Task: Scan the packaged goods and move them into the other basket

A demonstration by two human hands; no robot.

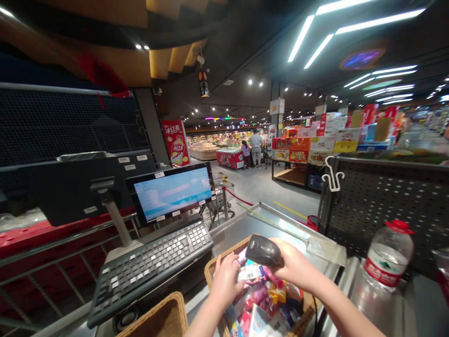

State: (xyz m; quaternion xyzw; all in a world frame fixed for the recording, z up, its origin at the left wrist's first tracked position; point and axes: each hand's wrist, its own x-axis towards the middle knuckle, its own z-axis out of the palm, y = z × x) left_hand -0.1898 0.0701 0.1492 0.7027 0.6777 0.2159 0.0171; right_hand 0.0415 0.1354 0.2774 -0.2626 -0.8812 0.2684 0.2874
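Note:
My right hand (pixel 290 263) is closed round a black handheld barcode scanner (pixel 264 250), its head pointing left over a wicker basket (pixel 209 267). Just below the scanner, my left hand (pixel 226 280) pinches a small pinkish package with a white barcode label (pixel 251 273); its exact kind is hard to make out. Small colourful packaged goods (pixel 257 299) fill the basket in pink, yellow, blue and white. Part of the package is hidden by my fingers and the scanner. A dark cable hangs below my right hand.
Left of the basket are a keyboard (pixel 154 267) and a lit monitor (pixel 173 192). A second wicker basket (pixel 175 304) stands at the lower left. On the right, a large water bottle (pixel 387 257) stands before a perforated black panel (pixel 386 201). Two people are far off.

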